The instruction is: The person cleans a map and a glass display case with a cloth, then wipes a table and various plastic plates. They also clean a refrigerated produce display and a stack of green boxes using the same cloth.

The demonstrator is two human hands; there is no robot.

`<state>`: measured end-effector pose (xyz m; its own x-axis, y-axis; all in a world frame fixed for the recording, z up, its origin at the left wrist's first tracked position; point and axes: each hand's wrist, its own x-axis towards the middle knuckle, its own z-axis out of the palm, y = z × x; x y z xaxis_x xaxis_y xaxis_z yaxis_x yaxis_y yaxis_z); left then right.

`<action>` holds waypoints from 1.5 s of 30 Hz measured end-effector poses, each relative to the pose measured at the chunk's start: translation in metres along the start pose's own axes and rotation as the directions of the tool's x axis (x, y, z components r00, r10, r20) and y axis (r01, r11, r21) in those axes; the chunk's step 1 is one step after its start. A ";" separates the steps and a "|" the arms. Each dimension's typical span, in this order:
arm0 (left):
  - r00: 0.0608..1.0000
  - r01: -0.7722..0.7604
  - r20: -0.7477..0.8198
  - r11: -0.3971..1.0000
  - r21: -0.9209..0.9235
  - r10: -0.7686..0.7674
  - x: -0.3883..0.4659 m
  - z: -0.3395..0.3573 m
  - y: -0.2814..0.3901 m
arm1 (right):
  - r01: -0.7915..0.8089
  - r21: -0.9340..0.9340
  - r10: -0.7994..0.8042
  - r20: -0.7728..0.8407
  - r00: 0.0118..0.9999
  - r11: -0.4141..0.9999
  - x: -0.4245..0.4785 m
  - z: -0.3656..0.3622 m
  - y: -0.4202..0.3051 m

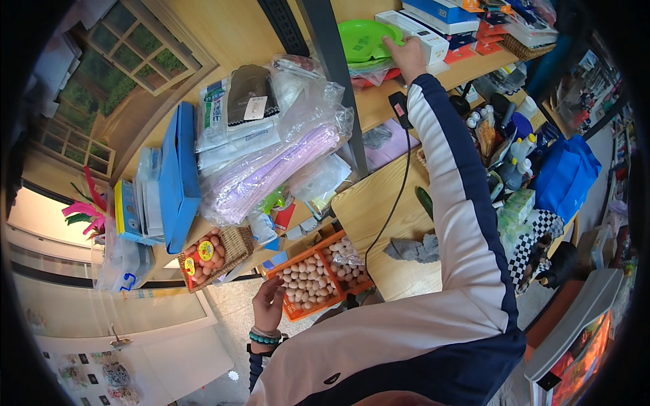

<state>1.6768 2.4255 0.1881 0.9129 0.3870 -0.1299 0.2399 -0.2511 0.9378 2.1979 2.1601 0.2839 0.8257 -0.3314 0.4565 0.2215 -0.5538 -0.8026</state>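
Observation:
My right hand [408, 57] reaches up to a wooden shelf [373, 106] and grips the edge of a green plastic plate [360, 38]. The thumb lies on top of the plate; the fingers' underside is hidden. Beneath that plate sit more green and red plasticware. A white box [419, 38] stands right beside the hand. My left hand [268, 307], with beads at the wrist, hangs low with nothing in it and its fingers loosely apart. It is nearest to an orange plastic crate [289, 315] holding several eggs [307, 281].
A black device [399, 109] dangles its cable over a wooden table [363, 203] bearing a cucumber [424, 200] and grey cloth [414, 248]. A dark metal upright [337, 76] divides the shelving. Left of it lie bagged goods [274, 167], a blue folder [179, 177] and a wicker basket [236, 248].

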 end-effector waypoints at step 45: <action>0.893 0.428 0.391 0.690 -0.585 -0.223 0.029 0.061 -0.010 | 0.254 -0.502 0.185 0.669 0.720 0.827 -0.466 -0.176 0.177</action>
<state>1.7209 2.3855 0.1551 0.8911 0.0547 -0.4506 0.3627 0.5109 0.7794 1.7605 2.0822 -0.0032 0.9824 0.1702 -0.0768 0.1326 -0.9255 -0.3547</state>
